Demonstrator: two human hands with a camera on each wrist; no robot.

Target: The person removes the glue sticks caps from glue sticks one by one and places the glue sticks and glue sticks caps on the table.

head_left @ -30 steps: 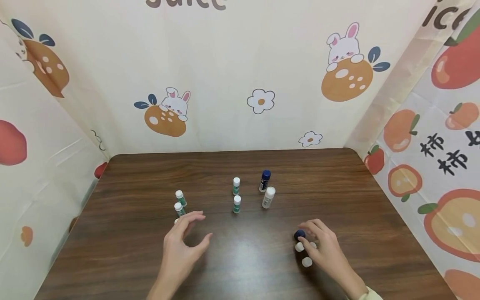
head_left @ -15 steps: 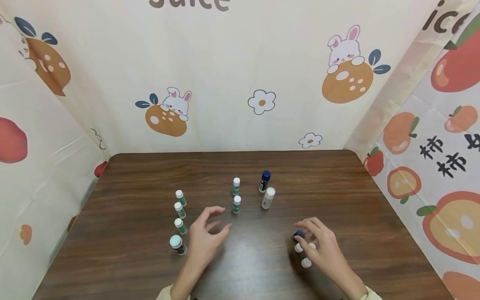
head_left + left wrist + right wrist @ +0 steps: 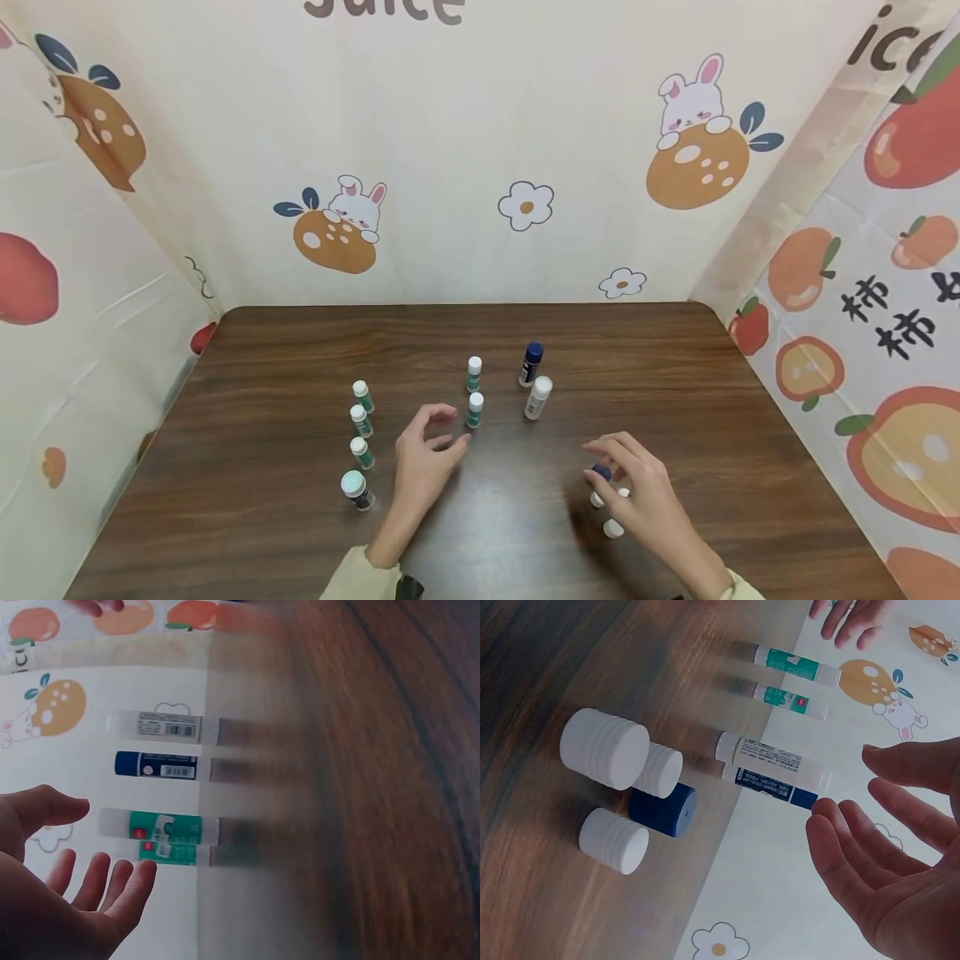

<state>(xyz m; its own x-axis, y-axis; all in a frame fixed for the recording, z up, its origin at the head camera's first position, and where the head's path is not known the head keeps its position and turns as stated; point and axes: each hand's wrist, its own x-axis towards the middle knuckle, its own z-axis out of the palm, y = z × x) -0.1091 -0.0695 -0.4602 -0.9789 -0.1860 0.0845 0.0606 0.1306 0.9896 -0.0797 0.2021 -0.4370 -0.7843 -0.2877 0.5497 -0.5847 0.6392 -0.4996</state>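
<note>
My left hand [image 3: 426, 458], fingers curved and apart with nothing in them, is just left of the nearer of two green-labelled glue sticks [image 3: 476, 410]; the other green glue stick [image 3: 474, 375] stands behind it. Over a small group of short caps hovers my right hand [image 3: 637, 487], thumb and fingers parted, holding nothing. The group has a blue cap [image 3: 662, 810] and three ribbed white ones, the largest white cap [image 3: 604, 748] among them; in the head view the hand partly covers them. A white glue stick [image 3: 537, 398] and a blue-capped glue stick [image 3: 531, 364] stand upright at mid-table.
On the left, a row of green glue sticks [image 3: 361, 421] stands upright, with a wider dark-labelled glue stick [image 3: 357, 490] at its near end. The brown wooden table [image 3: 285, 350] is enclosed by a printed cloth [image 3: 450, 125] at the back and sides.
My left hand has moved right, from the left row to beside the middle green glue sticks, uncovering the row's nearer sticks. My right hand has stayed over the caps, shifting only slightly.
</note>
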